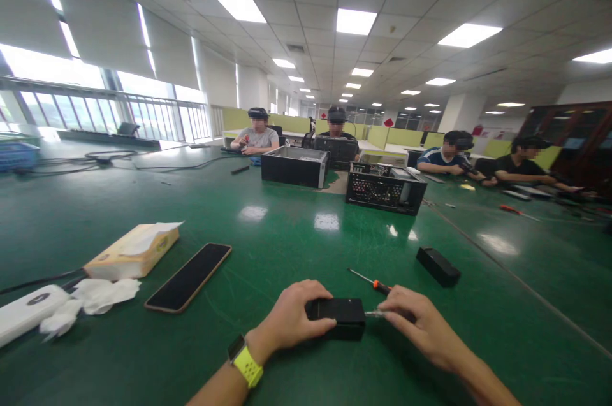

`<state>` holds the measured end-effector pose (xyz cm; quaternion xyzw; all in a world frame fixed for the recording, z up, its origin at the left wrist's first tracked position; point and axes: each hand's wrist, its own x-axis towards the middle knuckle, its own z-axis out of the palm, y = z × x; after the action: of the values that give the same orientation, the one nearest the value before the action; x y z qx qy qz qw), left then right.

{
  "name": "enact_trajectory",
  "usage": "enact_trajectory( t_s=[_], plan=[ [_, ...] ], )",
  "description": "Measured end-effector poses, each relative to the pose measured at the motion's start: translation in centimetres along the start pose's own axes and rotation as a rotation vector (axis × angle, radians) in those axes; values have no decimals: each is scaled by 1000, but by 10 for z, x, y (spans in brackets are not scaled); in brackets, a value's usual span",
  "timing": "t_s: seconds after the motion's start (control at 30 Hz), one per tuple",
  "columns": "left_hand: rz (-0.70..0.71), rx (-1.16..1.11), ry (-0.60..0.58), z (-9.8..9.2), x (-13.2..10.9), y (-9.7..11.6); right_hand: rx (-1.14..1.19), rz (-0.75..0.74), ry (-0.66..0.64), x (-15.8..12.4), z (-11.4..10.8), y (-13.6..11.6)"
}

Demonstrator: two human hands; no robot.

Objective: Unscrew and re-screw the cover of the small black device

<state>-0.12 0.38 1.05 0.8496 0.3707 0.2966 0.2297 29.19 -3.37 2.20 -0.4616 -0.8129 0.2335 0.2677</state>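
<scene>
My left hand (301, 313) is closed around the left end of a small black box (349, 317) on the green table, thumb in front and fingers over the top. From the right, my right hand (421, 323) pinches a thin silvery piece (374, 314) whose tip meets the box's right end; its exact kind is too small to make out. Just beyond my right fingers lies a screwdriver (380, 286) with an orange and black handle, its shaft pointing away to the left. Another black block (438, 266) rests farther to the right.
Left of my hands are a phone (190, 277), a tissue pack (136, 250), crumpled tissues (102, 294) and a white device (31, 313). Ahead stand two computer cases, one closed-sided (291, 167) and one open (385, 189). Several people sit across the table (268, 240).
</scene>
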Motion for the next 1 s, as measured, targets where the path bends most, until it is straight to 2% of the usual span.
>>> enact_trajectory(
  t_s=[0.17,0.3,0.47,0.6,0.8,0.87,1.0],
  plan=[
    [-16,6,44,1,-1,-4,194,97,-63,5,21,12],
    [-6,5,65,3,0,-5,203,108,-74,6,19,8],
    [2,-20,126,3,1,-4,18,168,-35,3,7,18],
    [-5,0,83,3,-1,-4,-129,170,5,2,7,23],
    [-39,22,40,2,-1,-5,-106,55,139,6,21,3],
    [-25,7,40,3,0,-4,-64,55,115,7,27,-6],
    [76,-64,11,11,0,0,-40,6,-26,10,40,-23]
  ],
)
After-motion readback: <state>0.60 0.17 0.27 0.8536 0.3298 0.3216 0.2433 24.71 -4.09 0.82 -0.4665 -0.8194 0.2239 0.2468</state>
